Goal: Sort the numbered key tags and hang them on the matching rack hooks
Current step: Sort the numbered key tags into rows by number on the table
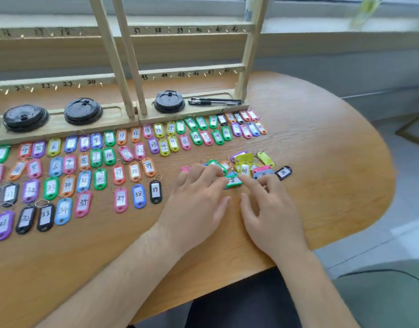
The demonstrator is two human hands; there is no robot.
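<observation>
Head view | sorted key tags (51,188) (coloured plastic ovals, white handwritten number slips, metal rings) in rows at left, near the rack (132,65) base | left hand (199,197) spread flat, gripping nothing, touching green tag (233,181) | right hand (270,209) holds nothing — index fingertip presses that tag | unsorted pile (245,159) just beyond

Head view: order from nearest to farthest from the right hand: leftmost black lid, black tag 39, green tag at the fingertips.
1. green tag, at right hand fingertips.
2. black tag 39, to the left.
3. leftmost black lid, far left.
</observation>
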